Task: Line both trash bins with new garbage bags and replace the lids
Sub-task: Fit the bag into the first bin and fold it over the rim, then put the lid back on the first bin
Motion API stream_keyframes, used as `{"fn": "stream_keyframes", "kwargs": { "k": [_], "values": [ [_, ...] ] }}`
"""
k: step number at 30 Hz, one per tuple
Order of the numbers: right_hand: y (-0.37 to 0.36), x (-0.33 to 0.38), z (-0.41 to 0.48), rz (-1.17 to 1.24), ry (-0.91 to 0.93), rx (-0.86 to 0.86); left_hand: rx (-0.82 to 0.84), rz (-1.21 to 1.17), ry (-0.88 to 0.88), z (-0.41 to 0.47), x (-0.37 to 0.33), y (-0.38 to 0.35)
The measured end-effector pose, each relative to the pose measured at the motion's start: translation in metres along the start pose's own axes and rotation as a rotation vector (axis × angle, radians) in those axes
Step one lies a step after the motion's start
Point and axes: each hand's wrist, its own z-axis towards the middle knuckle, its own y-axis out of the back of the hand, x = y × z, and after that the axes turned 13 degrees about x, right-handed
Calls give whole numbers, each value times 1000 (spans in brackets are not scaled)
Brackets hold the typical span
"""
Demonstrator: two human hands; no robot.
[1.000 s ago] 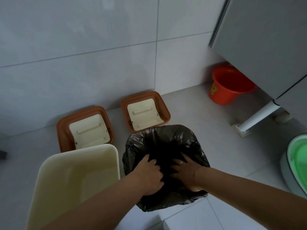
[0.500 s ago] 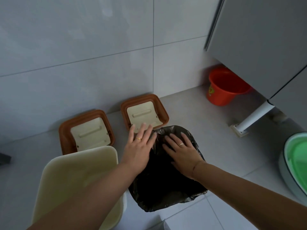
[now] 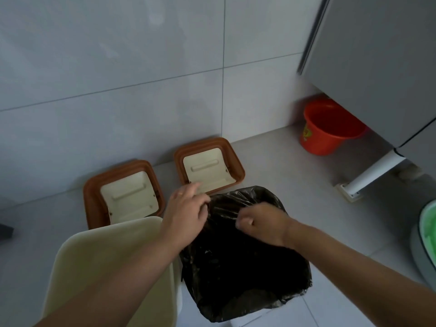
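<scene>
Two bins stand on the floor below me. The right bin is covered by a black garbage bag [image 3: 243,274] draped over its rim. The left bin [image 3: 77,267] is cream and bare inside. My left hand [image 3: 186,213] and my right hand [image 3: 262,223] both pinch the black bag's plastic at the far rim, a fold stretched between them. Two brown lids with cream flaps lie upside down against the wall: the left lid [image 3: 122,192] and the right lid [image 3: 208,167].
A tiled wall runs behind the lids. A red bucket [image 3: 328,128] sits under a grey partition [image 3: 377,67] with a white foot [image 3: 368,175]. A green-lined basin [image 3: 427,234] shows at the right edge.
My hands have come up from pressing inside the bag, lay flat at its far edge, and now have closed their fingers on the plastic there. The view has tilted slightly.
</scene>
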Motion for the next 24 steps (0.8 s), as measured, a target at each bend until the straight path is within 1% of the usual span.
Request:
{"fn": "stream_keyframes", "kwargs": {
  "k": [1,2,3,4,5,6,8,10,11,13,17,19,22,24],
  "values": [
    [16,1,3,203,42,-136,-73,-104,83,9,6,6],
    [32,-2,13,374,59,-271,-98,-218,198,22,14,10],
    [46,-8,25,510,51,-383,-87,-363,323,36,20,14],
    [60,-17,42,595,23,-464,-55,-529,457,51,28,17],
    [73,-28,61,648,-19,-501,-23,-702,577,67,38,17],
    [84,-41,83,688,-77,-482,21,-860,680,83,47,16],
    [96,-63,120,803,-210,-352,114,-1086,817,106,62,10],
    [98,-81,155,893,-313,-213,177,-1147,907,122,77,-5],
    [99,-87,167,916,-340,-168,183,-1164,940,127,84,-10],
    [97,-97,188,975,-361,-115,218,-1227,949,137,93,-22],
    [91,-104,219,1142,-353,-16,352,-1459,892,145,102,-35],
    [85,-101,224,1110,-378,7,362,-1457,899,147,110,-44],
    [79,-100,226,770,-511,-54,293,-1344,954,148,120,-57],
    [79,-103,222,592,-557,-57,306,-1318,917,148,120,-59]
  ]
}}
